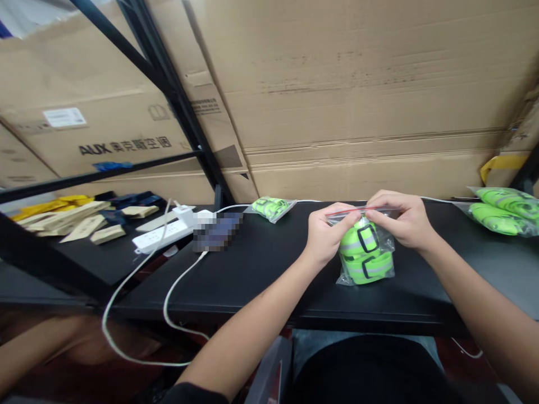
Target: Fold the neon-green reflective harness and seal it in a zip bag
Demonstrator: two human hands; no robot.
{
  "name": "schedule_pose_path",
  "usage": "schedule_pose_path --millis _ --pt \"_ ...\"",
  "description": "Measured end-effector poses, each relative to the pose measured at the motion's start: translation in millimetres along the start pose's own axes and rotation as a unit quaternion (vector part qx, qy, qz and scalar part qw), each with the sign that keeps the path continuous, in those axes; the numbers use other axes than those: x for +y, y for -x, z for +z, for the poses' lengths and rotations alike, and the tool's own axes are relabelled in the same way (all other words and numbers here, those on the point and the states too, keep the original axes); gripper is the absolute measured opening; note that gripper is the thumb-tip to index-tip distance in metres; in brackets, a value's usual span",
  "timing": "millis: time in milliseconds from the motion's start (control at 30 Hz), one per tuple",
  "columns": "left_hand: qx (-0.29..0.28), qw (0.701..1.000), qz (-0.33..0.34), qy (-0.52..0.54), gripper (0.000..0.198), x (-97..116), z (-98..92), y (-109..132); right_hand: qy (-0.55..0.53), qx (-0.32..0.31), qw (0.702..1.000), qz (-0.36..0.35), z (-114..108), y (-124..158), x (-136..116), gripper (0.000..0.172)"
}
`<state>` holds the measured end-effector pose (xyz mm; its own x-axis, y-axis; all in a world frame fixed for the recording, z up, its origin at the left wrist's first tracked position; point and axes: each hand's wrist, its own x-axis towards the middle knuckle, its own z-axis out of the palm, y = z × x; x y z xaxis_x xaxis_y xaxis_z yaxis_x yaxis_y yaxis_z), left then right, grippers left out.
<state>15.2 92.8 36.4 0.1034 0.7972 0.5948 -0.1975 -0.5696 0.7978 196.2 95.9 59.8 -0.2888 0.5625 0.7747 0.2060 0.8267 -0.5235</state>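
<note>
A clear zip bag (343, 278) with a red line along its top hangs between my hands over the black table. Inside it are rolled neon-green straps (366, 255) with grey reflective stripes and black buckles. My left hand (330, 230) pinches the left part of the bag's top edge between thumb and fingers. On the right part of the same edge, my right hand (398, 216) is closed with its thumb close to the other thumb. Whether the seal is closed I cannot tell.
Another bag of green straps (272, 208) lies at the table's back edge, and several more bagged straps (505, 210) sit far right. A phone (219, 231), a white power strip (164, 235) and a looping white cable (112, 314) are left. Cardboard (357, 84) stands behind.
</note>
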Motion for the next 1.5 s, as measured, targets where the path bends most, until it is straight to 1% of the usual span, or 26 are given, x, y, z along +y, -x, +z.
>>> schedule_pose_path --millis 133,300,400,700,867,1067,1500 --pt "0.001 1.0 0.009 -0.011 0.018 2.2 1.0 0.5 0.005 0.006 1.0 0.012 1.2 0.0 -1.0 0.011" --pt "-0.01 1.0 0.001 0.004 0.021 -0.4 0.7 -0.3 -0.014 -0.01 0.999 0.034 -0.1 1.0 -0.6 0.013" --pt "-0.008 1.0 -0.003 0.007 0.02 -1.0 0.7 -0.6 -0.019 -0.009 0.999 0.041 -0.2 1.8 0.6 0.013" --pt "0.005 1.0 0.011 -0.01 0.019 -0.3 2.7 0.5 -0.002 0.005 1.0 0.011 3.0 1.8 1.2 0.007" --pt "0.001 1.0 0.015 -0.004 0.018 0.3 2.7 1.1 0.009 0.001 1.0 -0.006 1.0 1.7 0.2 0.006" --pt "-0.011 1.0 0.009 -0.003 0.02 -1.0 0.6 0.0 0.013 -0.013 1.0 -0.007 -1.8 1.8 0.7 0.007" --pt "-0.01 0.999 0.031 -0.03 0.018 -2.7 1.8 0.5 0.017 -0.006 1.0 -0.019 0.2 1.2 2.2 0.006"
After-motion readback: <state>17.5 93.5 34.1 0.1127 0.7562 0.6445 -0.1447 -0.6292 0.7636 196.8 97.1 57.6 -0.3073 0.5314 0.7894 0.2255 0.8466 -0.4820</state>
